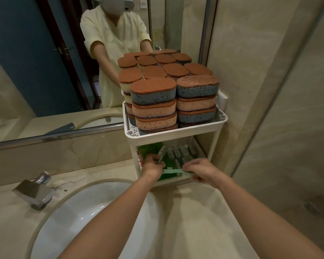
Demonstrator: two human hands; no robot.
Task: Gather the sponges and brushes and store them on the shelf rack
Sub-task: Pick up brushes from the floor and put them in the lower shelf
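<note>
Both hands reach into the bottom shelf of a white rack (176, 134). The left hand (152, 166) has its fingers curled around a thin brush (162, 151). This brush pokes up and away from the fingers, toward the back of the shelf. The right hand (201, 170) is just beside the left hand, on its right. Its fingers pinch one end of a pale green brush handle (171, 171). The handle lies flat between the two hands, and its other end reaches to the left hand's wrist. I cannot tell if the left hand touches it.

Just past the fingers of both hands, a row of brushes (180, 153) lies in the bottom shelf with the bristly heads at the far end. Something bright green (148, 148) sits past the left hand, but it is too dark to tell what it is.

High above both hands, the top shelf is packed with sponges (153, 101). They sit in tall piles, brown side up, with blue and orange sides.

Under the left arm is a round white sink (94, 208). A shiny tap (36, 191) is far off to the left of the left hand. Under the right arm is the pale stone counter (204, 212), and the rack stands on it. A big mirror (36, 71) is on the wall, up and to the left of the hands
</note>
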